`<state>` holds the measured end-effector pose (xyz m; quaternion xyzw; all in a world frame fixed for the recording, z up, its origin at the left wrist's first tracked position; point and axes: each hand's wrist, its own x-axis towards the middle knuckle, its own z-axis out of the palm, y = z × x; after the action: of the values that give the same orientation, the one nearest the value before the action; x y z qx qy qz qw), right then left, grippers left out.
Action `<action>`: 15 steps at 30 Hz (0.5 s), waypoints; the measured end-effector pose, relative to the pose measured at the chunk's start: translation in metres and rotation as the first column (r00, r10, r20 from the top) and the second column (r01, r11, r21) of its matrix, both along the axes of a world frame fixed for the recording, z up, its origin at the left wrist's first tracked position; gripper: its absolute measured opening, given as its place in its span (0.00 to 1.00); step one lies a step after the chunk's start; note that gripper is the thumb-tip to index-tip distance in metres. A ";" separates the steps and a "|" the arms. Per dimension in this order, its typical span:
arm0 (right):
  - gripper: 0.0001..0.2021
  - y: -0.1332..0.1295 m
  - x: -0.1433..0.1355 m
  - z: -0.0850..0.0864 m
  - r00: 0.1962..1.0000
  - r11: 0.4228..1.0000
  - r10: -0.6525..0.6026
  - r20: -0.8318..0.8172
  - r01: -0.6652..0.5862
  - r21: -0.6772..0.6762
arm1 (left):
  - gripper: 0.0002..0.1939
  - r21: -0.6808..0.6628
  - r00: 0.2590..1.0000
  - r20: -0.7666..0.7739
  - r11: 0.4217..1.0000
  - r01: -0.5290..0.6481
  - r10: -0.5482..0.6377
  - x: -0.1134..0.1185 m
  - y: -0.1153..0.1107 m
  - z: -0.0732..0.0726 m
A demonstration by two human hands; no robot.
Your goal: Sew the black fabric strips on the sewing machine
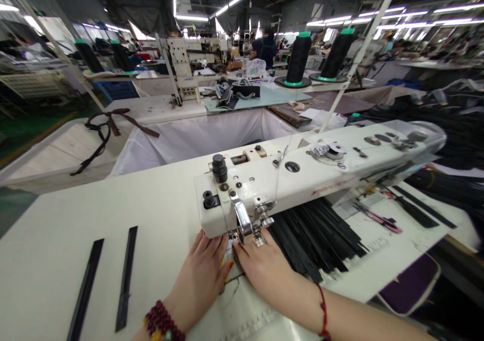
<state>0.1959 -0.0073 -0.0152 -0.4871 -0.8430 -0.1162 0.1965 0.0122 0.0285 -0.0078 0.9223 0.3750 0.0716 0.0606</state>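
Observation:
My left hand lies on the sewing machine's bed, fingers stretched forward under the left side of the white sewing machine head. My right hand rests flat just right of the needle area, its fingertips partly hidden behind the presser parts. Between the two hands shows the metal needle plate; whatever lies beneath the fingertips cannot be made out. Black strips lie in a pile right of my right hand. Two single black strips, a longer one and a shorter one, lie apart on the left.
Pink-handled thread snips lie right of the strip pile, near more black strips. Behind the table hangs a white cloth bin. Black thread cones and another sewing machine stand beyond, with a person farther back.

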 end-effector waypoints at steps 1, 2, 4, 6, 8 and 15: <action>0.11 -0.003 0.001 0.003 1.000 1.000 -0.006 -0.015 0.006 0.009 | 0.16 -0.001 1.000 -0.002 1.000 -0.007 0.007 0.001 0.000 0.000; 0.11 -0.008 0.002 0.005 0.999 1.000 -0.008 -0.038 0.009 0.021 | 0.18 -0.001 1.000 -0.007 1.000 -0.014 0.014 0.001 0.000 0.001; 0.14 -0.022 0.005 0.009 0.994 0.999 -0.004 -0.105 0.008 0.040 | 0.19 0.003 1.000 -0.016 1.000 -0.022 0.022 0.003 -0.001 0.001; 0.18 -0.039 0.008 0.007 0.984 0.998 0.035 -0.176 -0.024 0.062 | 0.18 0.007 1.000 -0.011 1.000 -0.023 0.023 0.004 -0.002 0.000; 0.19 -0.055 0.009 0.001 0.970 0.992 0.078 -0.230 -0.054 0.111 | 0.15 0.008 0.999 0.014 1.000 -0.030 0.030 0.003 -0.003 0.001; 0.15 -0.075 0.005 -0.020 0.944 0.966 0.143 -0.296 -0.068 0.251 | 0.10 -0.053 0.983 0.182 0.999 -0.003 0.013 -0.011 0.025 0.009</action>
<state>0.2006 -0.0825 -0.0348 -0.4262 -0.8064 -0.1268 0.3899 0.0016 0.0534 0.0008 0.9084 0.3732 0.1463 0.1186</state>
